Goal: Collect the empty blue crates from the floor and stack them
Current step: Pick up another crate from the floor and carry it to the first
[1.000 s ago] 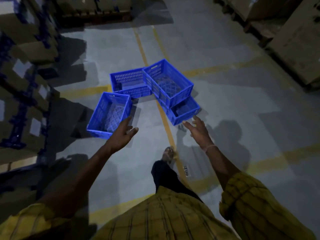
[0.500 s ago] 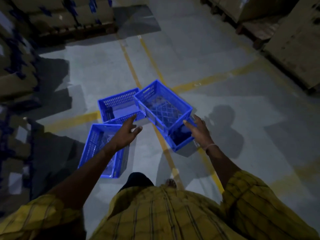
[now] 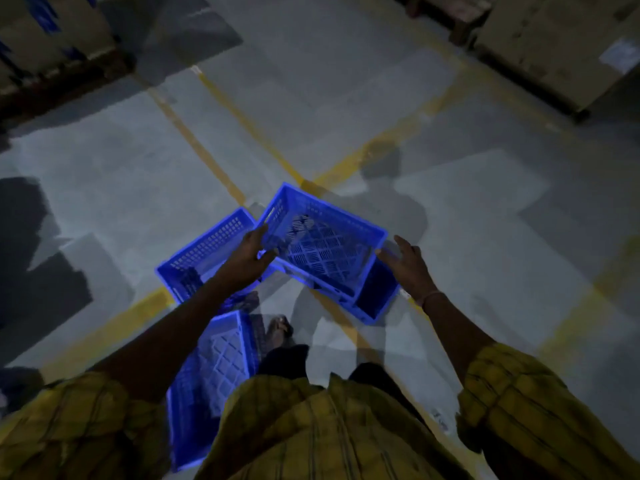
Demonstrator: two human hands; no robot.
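Several empty blue crates lie on the grey floor. The top crate point(image 3: 325, 244) sits tilted on a lower crate point(image 3: 377, 303). My left hand point(image 3: 247, 261) touches the top crate's left end, fingers fairly straight along its wall and thumb at the near rim. My right hand point(image 3: 403, 265) is spread open at that crate's right end, thumb close to the rim. Another crate point(image 3: 204, 251) lies to the left, partly behind my left forearm. A fourth crate point(image 3: 214, 375) lies by my feet, partly hidden by my shirt.
Yellow floor lines point(image 3: 221, 174) cross under the crates. Stacked cardboard boxes on pallets stand at the far left point(image 3: 52, 39) and far right point(image 3: 554, 46). My sandalled foot point(image 3: 278, 330) is between the near crate and the stacked pair.
I have stepped closer and leaned over the crates. Both hands moved forward to the two ends of the top crate; the left now touches it.
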